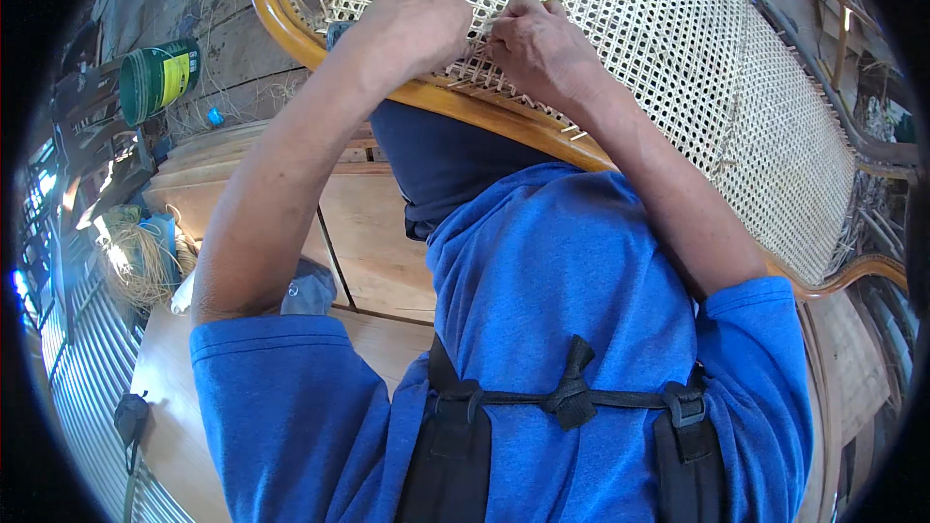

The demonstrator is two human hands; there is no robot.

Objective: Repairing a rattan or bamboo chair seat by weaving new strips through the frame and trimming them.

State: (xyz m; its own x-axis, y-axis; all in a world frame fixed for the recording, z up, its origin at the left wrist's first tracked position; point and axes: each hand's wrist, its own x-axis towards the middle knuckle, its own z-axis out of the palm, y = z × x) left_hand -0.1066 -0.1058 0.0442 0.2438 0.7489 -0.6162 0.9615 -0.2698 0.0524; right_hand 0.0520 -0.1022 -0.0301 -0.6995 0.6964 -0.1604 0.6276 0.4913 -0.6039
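Pale woven cane webbing (630, 29) with small open holes fills a curved, varnished wooden frame (475, 108) that lies across my lap. My left hand (426, 27) is closed at the near edge of the webbing, knuckles up; its fingertips are hidden. Close beside it, my right hand (544, 46) has its fingers curled down against the weave, and whatever they pinch is too small to make out. Short loose cane ends (572, 133) stick out along the frame's near rail, just below my right hand.
At the left, a green bucket (145, 85) with a yellow label lies tipped on the plank floor. A bundle of cane strands (136, 266) sits below it near corrugated metal sheet (92, 397). Wooden frame pieces (838, 15) stand at the upper right.
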